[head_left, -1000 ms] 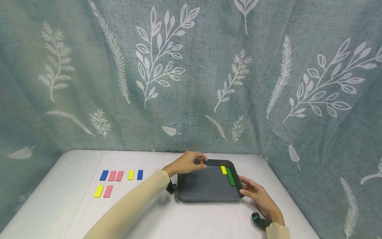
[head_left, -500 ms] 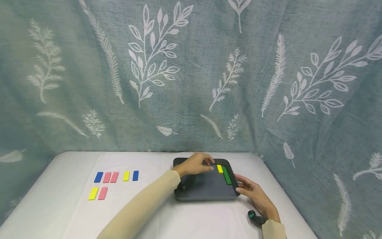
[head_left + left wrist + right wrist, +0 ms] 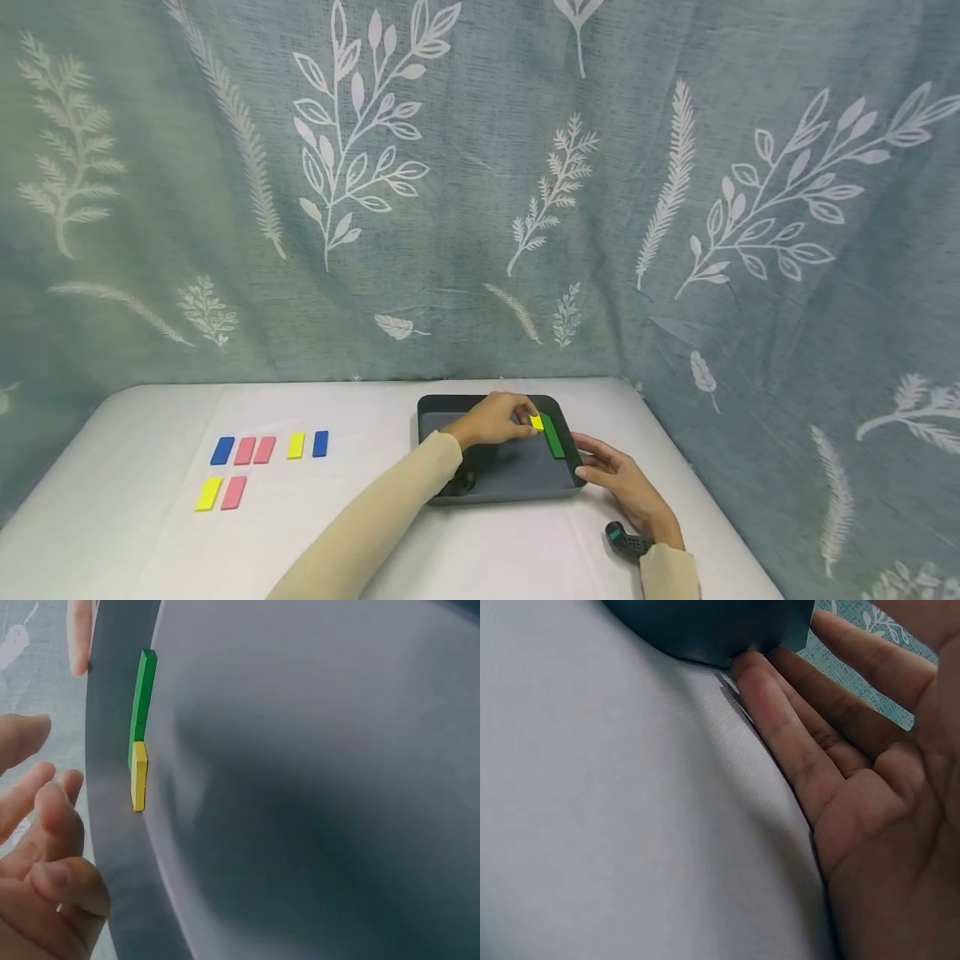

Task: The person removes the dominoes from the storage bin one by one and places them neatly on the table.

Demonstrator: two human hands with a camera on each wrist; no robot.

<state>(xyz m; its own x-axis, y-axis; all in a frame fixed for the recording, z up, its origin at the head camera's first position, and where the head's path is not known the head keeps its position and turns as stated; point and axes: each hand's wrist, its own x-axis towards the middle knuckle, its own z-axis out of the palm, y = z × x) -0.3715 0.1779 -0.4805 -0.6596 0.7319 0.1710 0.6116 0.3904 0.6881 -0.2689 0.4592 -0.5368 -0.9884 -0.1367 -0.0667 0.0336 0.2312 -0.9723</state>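
Note:
In the head view a dark grey tray (image 3: 517, 477) lies on the white table. Against its right wall sits a long green block (image 3: 553, 437), and a short yellow block (image 3: 536, 423) stands at the green block's far end. My left hand (image 3: 493, 418) hovers over the tray, thumb and fingertips close by the yellow block. The left wrist view shows a gap between those fingers and the yellow block (image 3: 139, 777), with nothing held. Outside the tray's right side, my right hand (image 3: 626, 485) touches the wall with nearly straight fingers; its thumb is near the front corner.
To the left on the table lie several small flat blocks: blue (image 3: 222, 451), pink (image 3: 244, 451) and yellow (image 3: 296, 445) in a back row, a yellow block (image 3: 208, 494) and a pink block (image 3: 233, 492) in front. A leaf-patterned curtain (image 3: 465, 250) hangs behind.
My left hand has moved right across the tray to the yellow block. The right hand keeps its place at the tray's side. The whole head view has shifted as the head turned right.

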